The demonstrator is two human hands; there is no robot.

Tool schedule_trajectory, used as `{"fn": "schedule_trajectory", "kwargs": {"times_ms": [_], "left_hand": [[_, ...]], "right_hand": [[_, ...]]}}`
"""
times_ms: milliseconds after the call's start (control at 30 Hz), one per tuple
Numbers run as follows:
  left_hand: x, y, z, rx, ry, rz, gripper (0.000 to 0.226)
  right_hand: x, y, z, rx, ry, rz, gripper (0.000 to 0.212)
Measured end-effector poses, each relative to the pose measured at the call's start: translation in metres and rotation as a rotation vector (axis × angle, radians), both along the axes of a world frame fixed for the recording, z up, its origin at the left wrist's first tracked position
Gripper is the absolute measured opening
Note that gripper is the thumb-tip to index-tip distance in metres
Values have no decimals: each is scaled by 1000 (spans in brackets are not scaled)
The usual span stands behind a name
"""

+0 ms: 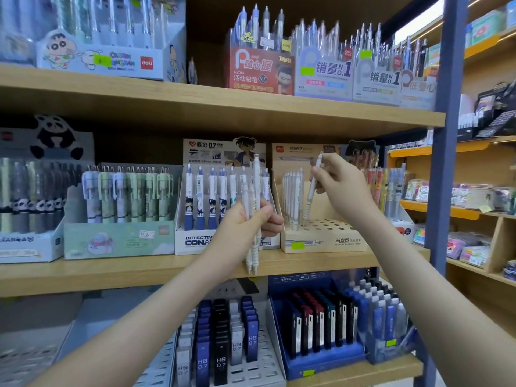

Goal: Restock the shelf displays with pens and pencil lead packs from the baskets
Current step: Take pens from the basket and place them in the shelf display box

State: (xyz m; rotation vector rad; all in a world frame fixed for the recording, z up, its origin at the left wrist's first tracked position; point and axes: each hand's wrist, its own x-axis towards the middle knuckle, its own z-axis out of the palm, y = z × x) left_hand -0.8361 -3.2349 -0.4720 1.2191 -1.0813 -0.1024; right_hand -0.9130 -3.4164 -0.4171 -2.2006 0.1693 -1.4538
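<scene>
Right hand point(343, 188) pinched a single white pencil point(314, 185) between thumb and fingers. The pencil was tip down and tilted, hanging over the perforated deck of the beige display box point(324, 236). It was just right of the standing pencils point(293, 191) that filled the box's left rows, and its tip was above the deck, not yet in a hole. Left hand point(245, 222) was clamped round a bundle of spare pencils point(255, 174) just left of the box, in front of the neighbouring Conan pen box point(195, 238). Lead packs point(223, 344) stood on the shelf below the box; no basket in view. Judged step: seating this one pencil in the next free hole beside the filled rows. To do it well, bring the barrel upright first, then set the tip over a hole bordering the standing row and lower it straight, so it does not knock its neighbours. Release only once it stands by itself. The bundle is best kept clear to the left of the box, so its tips do not catch the Conan pens.
</scene>
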Motion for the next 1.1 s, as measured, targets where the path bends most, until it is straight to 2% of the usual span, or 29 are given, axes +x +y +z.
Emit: {"fn": "schedule_trajectory", "kwargs": {"times_ms": [167, 333, 533, 600, 667, 767, 800, 867, 933, 967, 1033, 1100], "left_hand": [[0, 0, -1, 8, 8, -20, 14], [0, -1, -4, 23, 3, -38, 13], [-2, -1, -5, 52, 21, -66, 15], [-2, -1, -4, 66, 26, -76, 17], [-3, -2, -5, 77, 29, -98, 18], [-6, -4, -6, 88, 10, -135, 15], [-7, -5, -6, 99, 1, -147, 14], [-9, -8, -6, 132, -17, -179, 11], [-13, -11, -6, 149, -23, -218, 10], [-14, -13, -7, 151, -18, -231, 11], [-15, -14, -7, 147, -26, -205, 13], [-13, -15, -6, 140, -40, -136, 14]], "right_hand": [[8, -3, -11, 11, 175, -9, 24], [13, -2, -14, 15, 193, -59, 11], [16, 6, -22, 6, 287, -132, 8], [13, 6, -25, 19, 312, -148, 13], [6, 12, -28, 21, 229, -165, 27], [-11, 34, -31, 56, -68, 6, 24], [-16, 43, -32, 83, -88, 129, 20], [-26, 60, -32, 118, 49, 319, 14], [-30, 66, -35, 123, 195, 387, 8], [-31, 66, -35, 133, 206, 392, 12], [-34, 60, -31, 205, 131, 408, 15], [-38, 48, -27, 311, -44, 422, 12]]}}
